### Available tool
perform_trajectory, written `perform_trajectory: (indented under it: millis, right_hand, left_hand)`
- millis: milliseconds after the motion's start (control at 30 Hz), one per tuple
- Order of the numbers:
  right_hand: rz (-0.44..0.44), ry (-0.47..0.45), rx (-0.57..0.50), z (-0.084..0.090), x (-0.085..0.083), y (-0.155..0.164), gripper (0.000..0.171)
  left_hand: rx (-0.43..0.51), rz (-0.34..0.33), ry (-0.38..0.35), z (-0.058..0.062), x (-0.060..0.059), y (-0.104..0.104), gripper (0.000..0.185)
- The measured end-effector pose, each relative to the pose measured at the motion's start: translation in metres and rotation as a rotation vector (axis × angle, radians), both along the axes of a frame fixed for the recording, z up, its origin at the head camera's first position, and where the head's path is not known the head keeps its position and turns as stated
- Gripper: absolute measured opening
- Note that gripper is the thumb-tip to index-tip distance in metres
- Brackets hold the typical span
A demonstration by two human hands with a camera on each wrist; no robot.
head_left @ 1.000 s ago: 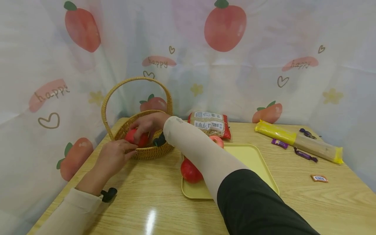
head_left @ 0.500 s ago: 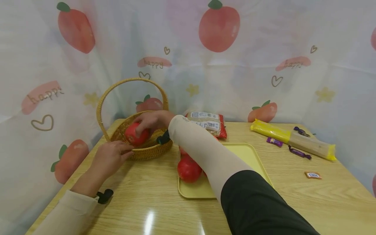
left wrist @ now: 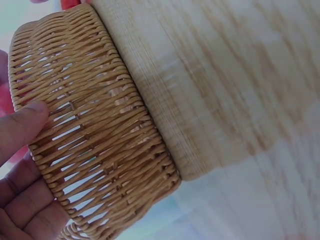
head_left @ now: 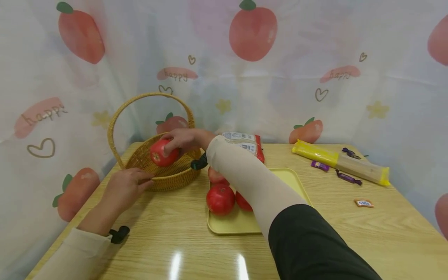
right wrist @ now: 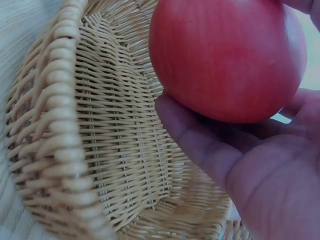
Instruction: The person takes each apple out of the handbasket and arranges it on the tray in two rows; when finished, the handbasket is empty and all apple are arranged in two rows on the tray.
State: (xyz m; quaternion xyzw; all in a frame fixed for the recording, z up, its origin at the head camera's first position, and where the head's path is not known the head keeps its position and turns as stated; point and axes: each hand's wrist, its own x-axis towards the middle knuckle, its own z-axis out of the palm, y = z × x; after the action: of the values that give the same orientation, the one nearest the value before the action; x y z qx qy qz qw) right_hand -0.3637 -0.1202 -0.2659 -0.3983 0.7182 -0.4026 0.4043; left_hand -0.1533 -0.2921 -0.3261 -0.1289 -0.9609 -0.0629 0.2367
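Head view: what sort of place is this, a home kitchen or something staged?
Probably a staged tabletop set, not a kitchen. A printed curtain with fruit and "happy" motifs closes in the wooden table on three sides, and props are laid out: a basket, a yellow tray, packaged snacks.

A staged tabletop booth: printed curtain [head_left: 224,77] encloses a wooden table [head_left: 175,233].

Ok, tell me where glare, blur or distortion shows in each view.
Head view: two glare streaks on the table near edge, wide-angle bending at the borders. Left wrist view: basket sharp, tabletop beyond soft. Right wrist view: apple and right hand close and slightly soft, no glare.
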Motion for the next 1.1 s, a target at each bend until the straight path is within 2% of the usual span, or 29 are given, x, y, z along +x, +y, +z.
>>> perform_trajectory:
  millis: [200,433,600,800,967,1100]
  right_hand:
    - [-0.015,-0.001,-0.038,0.003,0.002,0.017,0.082]
    - [-0.051,0.007,-0.079,0.005,0.005,0.036,0.09]
    - [-0.072,0.035,-0.112,0.008,0.008,0.048,0.088]
    - [-0.066,0.028,-0.139,0.009,0.014,0.061,0.084]
    - [-0.031,0.093,-0.141,0.01,0.021,0.071,0.079]
    - [-0.035,0.131,-0.145,0.011,0.026,0.079,0.076]
  left_hand:
    - [-0.009,-0.022,0.027,-0.001,-0.002,0.0,0.019]
    - [-0.007,-0.043,0.046,0.0,-0.005,0.0,0.018]
    - [-0.005,-0.053,0.074,-0.002,-0.005,-0.003,0.018]
    - [0.002,-0.052,0.06,-0.004,-0.002,-0.005,0.019]
    - [-0.001,-0.064,0.081,-0.006,-0.002,-0.006,0.02]
    - [-0.007,-0.08,0.102,-0.007,-0.005,-0.008,0.021]
